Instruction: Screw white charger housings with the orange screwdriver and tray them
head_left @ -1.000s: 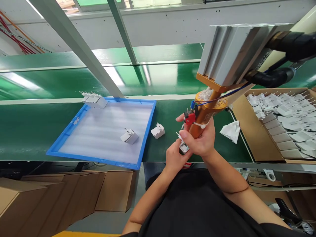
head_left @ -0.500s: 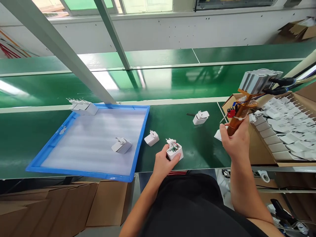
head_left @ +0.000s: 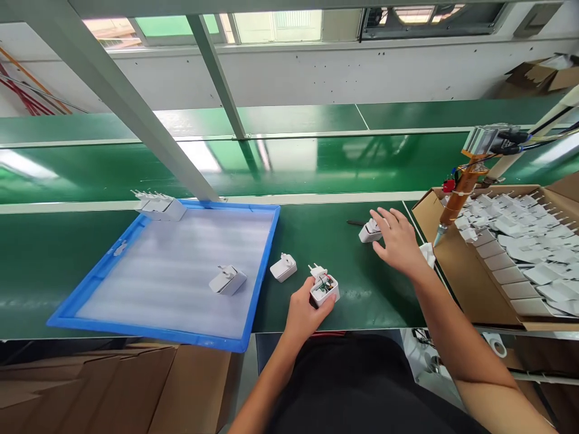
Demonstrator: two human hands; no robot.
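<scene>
My left hand [head_left: 307, 310] is closed round a white plug adapter [head_left: 324, 290] whose housing is uncovered, showing a circuit board and thin wires inside. My right hand [head_left: 398, 238] reaches over a second white plug adapter [head_left: 370, 232], fingers spread; they partly cover it, and I cannot tell whether they touch it. Left of the held one, a third plug adapter [head_left: 283, 267] lies on the green bench. An amber glue syringe [head_left: 458, 194] with a silver head hangs beside the carton at right, its tip above a white wipe or scrap [head_left: 427, 254].
A blue-rimmed tray [head_left: 266, 253] lies at left, with one plug adapter [head_left: 227, 280] inside and a row of adapters [head_left: 160, 207] on its far corner. At right stands a cardboard carton [head_left: 470, 283] packed with white adapters. A slanted metal post [head_left: 136, 114] rises behind the tray.
My right hand has let go of the amber syringe and moved left to the adapter on the bench. The syringe now hangs farther right. My left hand still holds its adapter.
</scene>
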